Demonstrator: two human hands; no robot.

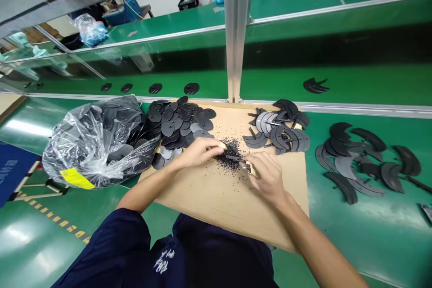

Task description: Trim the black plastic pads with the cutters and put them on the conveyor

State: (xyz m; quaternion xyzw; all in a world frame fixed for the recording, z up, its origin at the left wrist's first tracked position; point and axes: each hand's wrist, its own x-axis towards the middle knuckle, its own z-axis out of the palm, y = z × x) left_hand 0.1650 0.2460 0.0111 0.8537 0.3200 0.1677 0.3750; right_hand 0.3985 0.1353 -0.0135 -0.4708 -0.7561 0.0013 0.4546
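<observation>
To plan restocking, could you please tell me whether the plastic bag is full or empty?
Largely full: dark discs show through most of the plastic bag.

Bright, whitish light fills the view, and shadows near the left hand (201, 151) and right hand (266, 174) are faint. Left of the left hand, the crinkled clear plastic bag (97, 144) glints, and the glossy green floor (20, 234) carries pale glare. Wide-angle distortion stretches the edges; tiny black granules (232, 146) between the hands blur together.

Tool (243, 166) partly hidden by R hand (267, 175) (blk bits (232, 147) too small to ID).
</observation>
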